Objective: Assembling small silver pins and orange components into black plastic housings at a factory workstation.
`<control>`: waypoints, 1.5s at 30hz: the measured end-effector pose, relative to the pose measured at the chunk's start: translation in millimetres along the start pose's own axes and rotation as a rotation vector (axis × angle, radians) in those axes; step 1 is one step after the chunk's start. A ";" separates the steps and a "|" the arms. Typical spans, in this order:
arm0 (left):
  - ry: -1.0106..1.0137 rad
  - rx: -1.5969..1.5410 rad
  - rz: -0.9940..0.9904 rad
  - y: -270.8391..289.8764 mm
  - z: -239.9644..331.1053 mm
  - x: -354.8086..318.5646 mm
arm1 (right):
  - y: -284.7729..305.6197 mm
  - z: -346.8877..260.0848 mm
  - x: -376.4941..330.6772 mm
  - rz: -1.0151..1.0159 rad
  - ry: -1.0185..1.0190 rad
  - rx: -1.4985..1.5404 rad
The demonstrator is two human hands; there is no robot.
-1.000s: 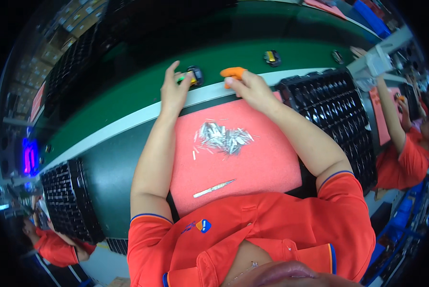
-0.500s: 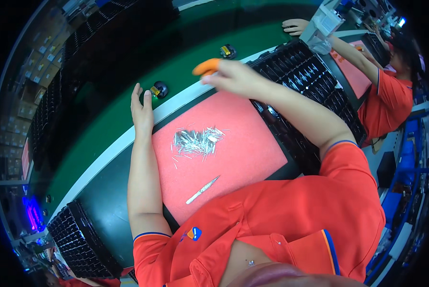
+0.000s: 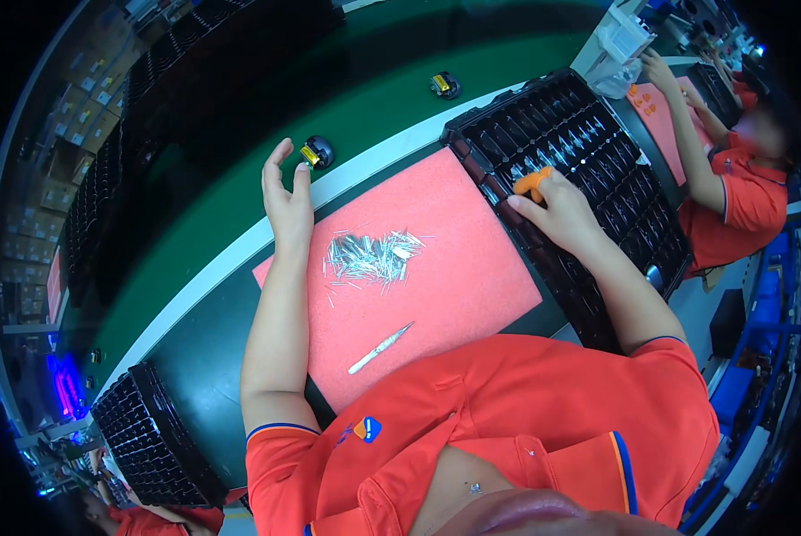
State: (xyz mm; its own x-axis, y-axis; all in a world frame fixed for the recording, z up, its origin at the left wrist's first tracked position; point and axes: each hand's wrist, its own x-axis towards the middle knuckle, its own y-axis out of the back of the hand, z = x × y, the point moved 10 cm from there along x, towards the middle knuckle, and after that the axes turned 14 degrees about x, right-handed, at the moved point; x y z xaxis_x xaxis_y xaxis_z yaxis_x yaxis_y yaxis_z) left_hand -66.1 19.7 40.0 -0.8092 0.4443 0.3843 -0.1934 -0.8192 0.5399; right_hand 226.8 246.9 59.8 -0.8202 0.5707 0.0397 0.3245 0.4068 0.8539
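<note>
A: Left grip first?
B: Left grip (image 3: 288, 201) is released: fingers raised, thumb spread away, palm above the pale rail (image 3: 231, 265) along the green belt (image 3: 186, 219).
A: Nearest thing to it?
B: A round black gadget (image 3: 323, 150) with a yellow patch, on the belt just beyond the thumb. Whether the thumb touches it, I cannot tell.
A: And the right grip (image 3: 557, 210)?
B: Over the black tray (image 3: 552, 125) at the person's right. Orange finger covers (image 3: 533, 183) on it, thumb close by. Cannot tell if it grasps anything; the fingertips' underside is hidden.
A: Between the arms?
B: A pink mat (image 3: 445, 277) on the dark desk (image 3: 208, 344). Loose heap of thin silvery strips (image 3: 369, 257) towards its far side; a slim pointed tool (image 3: 380, 348) lies slantwise nearer the body.
A: Elsewhere?
B: A second gadget (image 3: 445, 85), farther right on the belt. Stacked black trays (image 3: 155, 438) at left. A co-worker in red (image 3: 744, 210) sits at right.
</note>
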 end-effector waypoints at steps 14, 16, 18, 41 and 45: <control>0.015 -0.282 -0.140 -11.0 13.0 -12.7 | 15.4 -114.9 17.9 0.188 0.537 0.028; 0.038 -0.434 -0.231 -19.8 23.9 -20.9 | -0.3 -139.6 26.3 0.187 0.636 0.076; 0.047 -0.535 -0.327 -26.4 33.5 -25.3 | -7.4 -171.8 23.4 0.239 0.852 0.130; -0.017 -0.244 -0.077 -1.9 16.8 -20.1 | -130.8 -164.7 98.4 -0.481 0.061 1.003; 0.000 -0.271 -0.130 -8.5 22.7 -11.6 | -124.1 -162.5 102.3 -0.449 0.049 1.087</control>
State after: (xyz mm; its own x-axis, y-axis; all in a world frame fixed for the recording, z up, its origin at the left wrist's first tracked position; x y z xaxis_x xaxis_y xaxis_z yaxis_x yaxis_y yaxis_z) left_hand -42.5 29.7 48.0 -0.7679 0.5519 0.3251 -0.4366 -0.8224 0.3648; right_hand 26.1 138.9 42.2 -0.9729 0.2028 -0.1114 0.2135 0.9724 -0.0939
